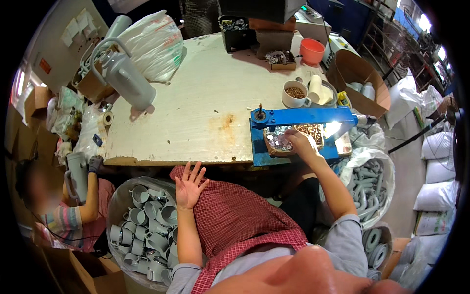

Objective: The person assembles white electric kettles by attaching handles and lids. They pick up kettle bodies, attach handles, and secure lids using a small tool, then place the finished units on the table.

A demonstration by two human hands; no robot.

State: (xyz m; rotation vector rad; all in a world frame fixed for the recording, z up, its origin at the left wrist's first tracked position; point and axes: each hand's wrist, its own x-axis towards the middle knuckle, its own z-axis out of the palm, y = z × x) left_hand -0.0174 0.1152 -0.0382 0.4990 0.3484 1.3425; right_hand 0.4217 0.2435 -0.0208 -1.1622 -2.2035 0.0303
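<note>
My left hand (pixel 190 191) is raised palm up with fingers spread over the red checked apron, holding nothing. To its left a large lined bin (pixel 111 201) holds many grey mug-shaped parts with handles (pixel 157 241). My right hand (pixel 304 147) dips into a small tray (pixel 279 153) at the table's front right, its fingers drawn together among small silvery washer-like pieces (pixel 278 139). What its fingertips hold is too small to make out. Brass-coloured pieces (pixel 309 130) fill the tray's other side. A blue bench press-like tool (pixel 306 116) spans above the tray.
A tall grey jug (pixel 128 81) and a white plastic bag (pixel 152 46) stand at the table's far left. A white cup (pixel 294 94) of brass pieces and an orange bowl (pixel 312 51) sit right. Grey handles fill a bag (pixel 366 181). A co-worker's gloved hand (pixel 95 164) touches another jug (pixel 77 176).
</note>
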